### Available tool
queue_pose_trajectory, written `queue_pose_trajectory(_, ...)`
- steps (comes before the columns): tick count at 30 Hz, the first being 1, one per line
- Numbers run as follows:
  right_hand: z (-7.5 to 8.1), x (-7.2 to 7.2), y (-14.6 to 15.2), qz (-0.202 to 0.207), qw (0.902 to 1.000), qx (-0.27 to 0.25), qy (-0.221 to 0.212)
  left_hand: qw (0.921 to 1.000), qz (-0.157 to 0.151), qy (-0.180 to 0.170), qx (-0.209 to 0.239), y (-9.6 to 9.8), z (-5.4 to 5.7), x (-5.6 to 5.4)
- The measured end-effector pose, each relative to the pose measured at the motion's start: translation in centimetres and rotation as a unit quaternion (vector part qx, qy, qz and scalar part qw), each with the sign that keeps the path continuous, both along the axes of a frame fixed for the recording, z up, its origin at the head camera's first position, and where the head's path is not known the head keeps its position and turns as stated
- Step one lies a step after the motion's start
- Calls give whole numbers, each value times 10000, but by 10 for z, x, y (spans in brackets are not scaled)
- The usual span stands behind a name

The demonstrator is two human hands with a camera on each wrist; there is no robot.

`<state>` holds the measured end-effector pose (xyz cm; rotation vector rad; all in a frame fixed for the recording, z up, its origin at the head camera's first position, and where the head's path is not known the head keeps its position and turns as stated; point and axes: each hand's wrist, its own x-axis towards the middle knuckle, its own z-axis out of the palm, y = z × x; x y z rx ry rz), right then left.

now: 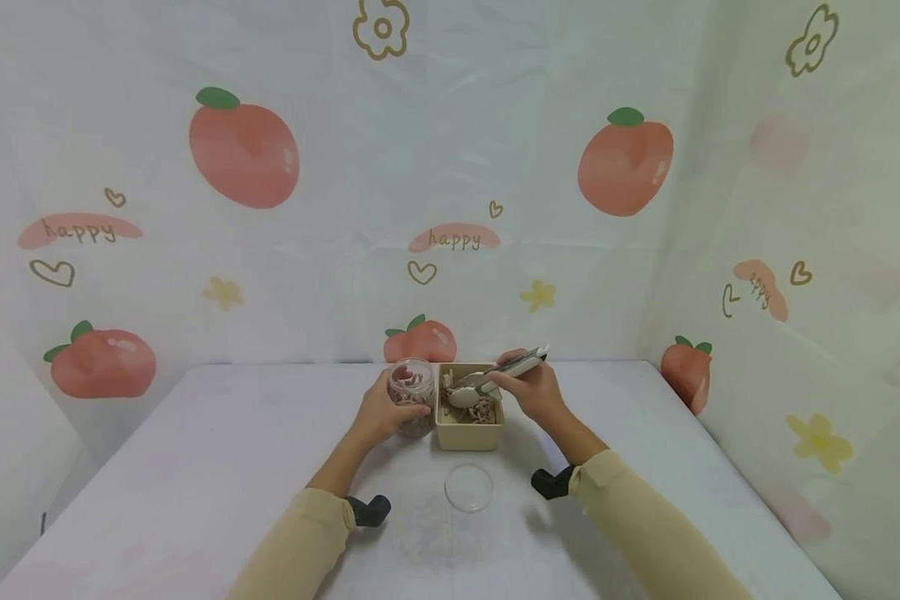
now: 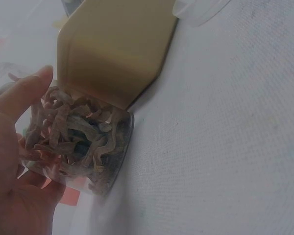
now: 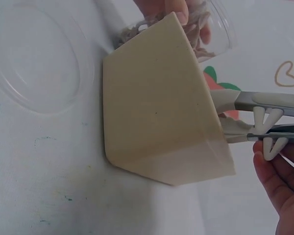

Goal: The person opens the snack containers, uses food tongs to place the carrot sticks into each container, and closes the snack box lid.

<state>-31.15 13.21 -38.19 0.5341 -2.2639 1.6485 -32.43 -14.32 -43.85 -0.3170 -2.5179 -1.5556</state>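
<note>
My left hand (image 1: 379,414) grips a clear jar (image 2: 83,142), its thumb and fingers wrapped round the side. Brownish, twisted dried strips fill much of the jar. Right beside it stands a beige rectangular box (image 1: 469,437) holding more of the same strips (image 1: 483,410). My right hand (image 1: 531,388) holds a pair of grey and white tongs (image 3: 269,103) by the handles. The broad white heads of the tongs (image 1: 463,397) reach down into the box among the strips. In the right wrist view the box wall hides the tong tips.
A clear round lid (image 1: 468,487) lies flat on the white table (image 1: 270,467), in front of the box. Behind the table hangs a white backdrop (image 1: 330,283) printed with fruit, and another stretch of it runs along the right side.
</note>
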Motion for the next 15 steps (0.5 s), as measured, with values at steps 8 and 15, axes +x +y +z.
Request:
queue_pose_trajectory(8, 21, 17, 2, 103, 9992, -346, -194, 10000, 1, 17, -17, 0, 2, 1)
queue_pose_trajectory(15, 25, 19, 8, 64, 9983, -530, -248, 10000, 27, -7, -33, 1, 0, 0)
